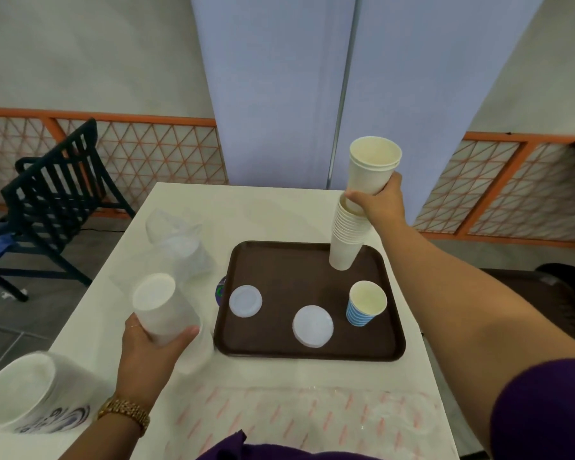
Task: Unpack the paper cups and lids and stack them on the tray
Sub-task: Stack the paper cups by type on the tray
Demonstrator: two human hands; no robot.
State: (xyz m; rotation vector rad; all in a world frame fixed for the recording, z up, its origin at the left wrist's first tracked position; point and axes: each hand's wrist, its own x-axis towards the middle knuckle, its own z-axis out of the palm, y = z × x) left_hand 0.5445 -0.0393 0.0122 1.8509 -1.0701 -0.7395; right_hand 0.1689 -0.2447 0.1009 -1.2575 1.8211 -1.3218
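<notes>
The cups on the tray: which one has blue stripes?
The short single cup at the tray's near right; the tall stack behind it is plain cream.

Premises appear to be a café or canteen-type eating area. Evidence: a white rectangular worktop (279, 210) carrying a brown plastic serving tray (279, 260), with disposable paper cups in a tall nested stack (346, 234) and flat white plastic lids (312, 326) set on it. A dark slatted plastic chair (57, 194) stands to the left on grey floor tiles (10, 330). Orange-framed lattice panels (153, 151) run along the lower wall, and pale blue partition screens (279, 94) stand behind the worktop.
</notes>
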